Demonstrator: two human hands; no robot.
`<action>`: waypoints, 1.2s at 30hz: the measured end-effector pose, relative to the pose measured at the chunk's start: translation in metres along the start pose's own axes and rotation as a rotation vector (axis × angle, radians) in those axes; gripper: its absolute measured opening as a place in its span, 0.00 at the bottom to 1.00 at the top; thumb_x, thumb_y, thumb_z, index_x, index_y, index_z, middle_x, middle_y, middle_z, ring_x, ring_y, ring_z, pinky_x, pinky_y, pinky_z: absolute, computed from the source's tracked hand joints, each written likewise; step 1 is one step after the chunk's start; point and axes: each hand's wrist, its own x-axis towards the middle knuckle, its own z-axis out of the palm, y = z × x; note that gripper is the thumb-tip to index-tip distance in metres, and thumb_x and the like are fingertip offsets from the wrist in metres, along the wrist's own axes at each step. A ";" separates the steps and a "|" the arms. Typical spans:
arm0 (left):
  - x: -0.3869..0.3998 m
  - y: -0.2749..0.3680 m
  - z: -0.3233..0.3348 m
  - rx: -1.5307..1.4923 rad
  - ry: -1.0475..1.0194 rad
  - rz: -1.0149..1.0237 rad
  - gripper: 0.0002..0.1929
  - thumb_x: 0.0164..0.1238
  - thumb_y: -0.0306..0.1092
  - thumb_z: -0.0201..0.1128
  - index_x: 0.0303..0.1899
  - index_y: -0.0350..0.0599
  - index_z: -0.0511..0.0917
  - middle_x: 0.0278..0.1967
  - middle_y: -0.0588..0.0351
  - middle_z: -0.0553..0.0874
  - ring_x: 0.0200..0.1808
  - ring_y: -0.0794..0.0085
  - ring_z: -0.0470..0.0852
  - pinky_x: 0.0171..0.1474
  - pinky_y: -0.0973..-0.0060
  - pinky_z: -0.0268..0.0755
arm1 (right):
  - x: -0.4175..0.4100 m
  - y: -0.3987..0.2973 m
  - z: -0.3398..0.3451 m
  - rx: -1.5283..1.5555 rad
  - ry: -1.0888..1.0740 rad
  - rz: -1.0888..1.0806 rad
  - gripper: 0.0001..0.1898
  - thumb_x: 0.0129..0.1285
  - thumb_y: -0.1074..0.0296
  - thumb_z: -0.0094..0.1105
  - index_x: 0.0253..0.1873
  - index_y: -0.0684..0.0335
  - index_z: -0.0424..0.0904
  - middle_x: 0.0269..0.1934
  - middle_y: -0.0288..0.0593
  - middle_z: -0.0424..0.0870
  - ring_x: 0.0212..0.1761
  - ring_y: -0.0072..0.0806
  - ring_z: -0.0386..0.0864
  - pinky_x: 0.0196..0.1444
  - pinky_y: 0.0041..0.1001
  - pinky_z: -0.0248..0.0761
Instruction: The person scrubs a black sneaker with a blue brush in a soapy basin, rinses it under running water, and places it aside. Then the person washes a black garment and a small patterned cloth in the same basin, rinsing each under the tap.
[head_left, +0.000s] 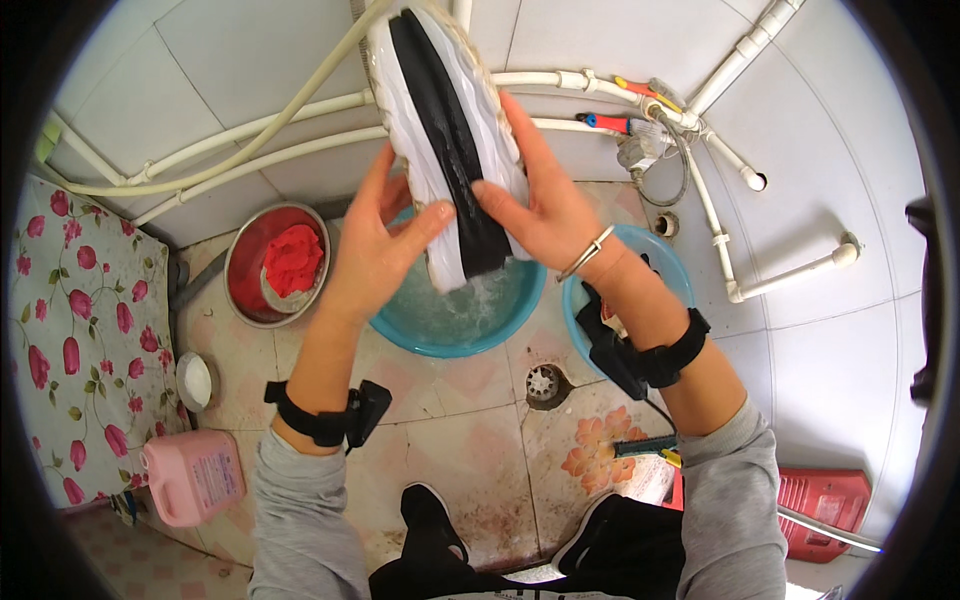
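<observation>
A wet sneaker (442, 142) is lifted over a blue plastic basin (457, 349), its white sole with a black centre strip facing me. My left hand (382, 240) grips its left edge, the thumb lying on the sole near the lower end. My right hand (544, 202) clasps the other edge, with its thumb pressed on the black strip. Below the sneaker, cloudy water (450, 322) fills the basin. The sneaker's upper is turned away, so I cannot see it.
A metal bowl (240, 300) holding red cloth (294, 262) stands left. At right, a second blue basin (667, 247) holds dark items, partly behind my forearm. A floor drain (544, 384), pink jug (193, 478), small bowl (196, 381) and wall pipes (300, 154) surround the area.
</observation>
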 end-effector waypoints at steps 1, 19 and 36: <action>-0.006 -0.005 0.000 -0.005 -0.007 0.000 0.43 0.64 0.31 0.69 0.75 0.36 0.49 0.61 0.41 0.75 0.61 0.62 0.76 0.59 0.69 0.73 | -0.007 -0.001 0.006 0.094 -0.007 0.087 0.46 0.60 0.68 0.65 0.76 0.71 0.43 0.69 0.65 0.61 0.72 0.51 0.61 0.73 0.36 0.54; -0.073 -0.087 0.043 0.057 0.173 -0.325 0.45 0.61 0.32 0.70 0.72 0.31 0.48 0.56 0.38 0.76 0.59 0.58 0.78 0.57 0.67 0.75 | -0.083 -0.001 0.041 -0.582 -0.285 0.629 0.70 0.32 0.44 0.80 0.75 0.69 0.40 0.63 0.61 0.63 0.65 0.55 0.66 0.64 0.47 0.65; -0.065 -0.067 0.051 -0.642 -0.085 -0.583 0.54 0.53 0.41 0.77 0.74 0.40 0.46 0.68 0.49 0.65 0.71 0.61 0.63 0.70 0.66 0.60 | -0.093 -0.011 -0.018 0.644 -0.231 0.960 0.56 0.43 0.54 0.79 0.72 0.70 0.51 0.66 0.53 0.66 0.68 0.38 0.66 0.71 0.33 0.58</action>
